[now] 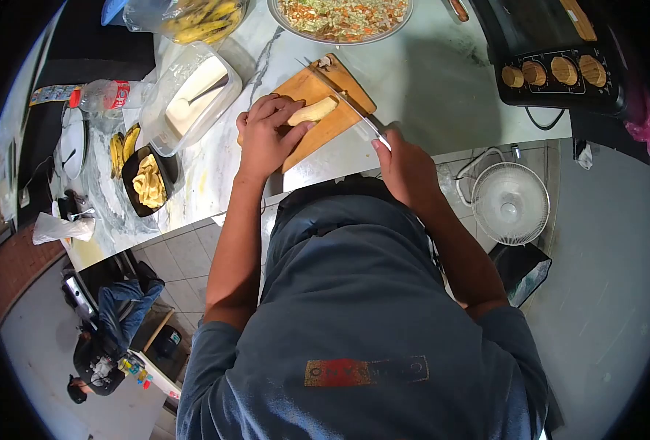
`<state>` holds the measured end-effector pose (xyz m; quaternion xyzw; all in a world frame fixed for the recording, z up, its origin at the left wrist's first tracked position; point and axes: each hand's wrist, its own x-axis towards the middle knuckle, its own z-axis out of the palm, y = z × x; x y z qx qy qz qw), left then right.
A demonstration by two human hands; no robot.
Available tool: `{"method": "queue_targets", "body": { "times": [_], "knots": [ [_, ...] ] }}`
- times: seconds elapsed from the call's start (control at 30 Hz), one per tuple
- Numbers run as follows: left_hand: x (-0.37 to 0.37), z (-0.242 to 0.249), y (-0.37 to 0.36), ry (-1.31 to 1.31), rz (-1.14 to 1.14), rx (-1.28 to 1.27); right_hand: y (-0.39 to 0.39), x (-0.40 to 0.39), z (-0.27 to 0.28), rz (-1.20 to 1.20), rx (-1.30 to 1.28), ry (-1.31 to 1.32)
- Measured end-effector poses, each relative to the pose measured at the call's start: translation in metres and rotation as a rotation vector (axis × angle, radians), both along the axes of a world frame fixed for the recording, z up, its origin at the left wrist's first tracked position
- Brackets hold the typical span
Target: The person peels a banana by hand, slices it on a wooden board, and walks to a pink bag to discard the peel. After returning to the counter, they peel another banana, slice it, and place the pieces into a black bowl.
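A peeled banana (315,111) lies on the wooden cutting board (301,150). My left hand (269,134) is closed around its left end, with the thumb along the near side. My right hand (410,167) grips the white handle of a knife (354,110). The blade slants up and left across the board, just past the banana's right end. A small scrap (324,61) sits at the board's far corner.
Left of the board are a plastic tub (231,92) of white cream with a spoon, a black bowl (170,167) of yellow pieces, bananas (125,147) and a bottle (109,95). A bowl (343,42) of shredded vegetables stands behind; an appliance (552,77) is right. A person (98,359) sits lower left.
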<state>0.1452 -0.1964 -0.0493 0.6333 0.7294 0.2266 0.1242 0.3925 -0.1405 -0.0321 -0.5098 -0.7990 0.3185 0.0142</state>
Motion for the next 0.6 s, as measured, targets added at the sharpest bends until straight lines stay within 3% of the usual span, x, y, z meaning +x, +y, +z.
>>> {"method": "queue_targets", "body": {
  "times": [0.6],
  "knots": [
    [-0.0008, -0.0032, -0.0003, 0.015, 0.005, 0.031, -0.0037, 0.0003, 0.0096, 0.037, 0.040, 0.071]
  ]
}}
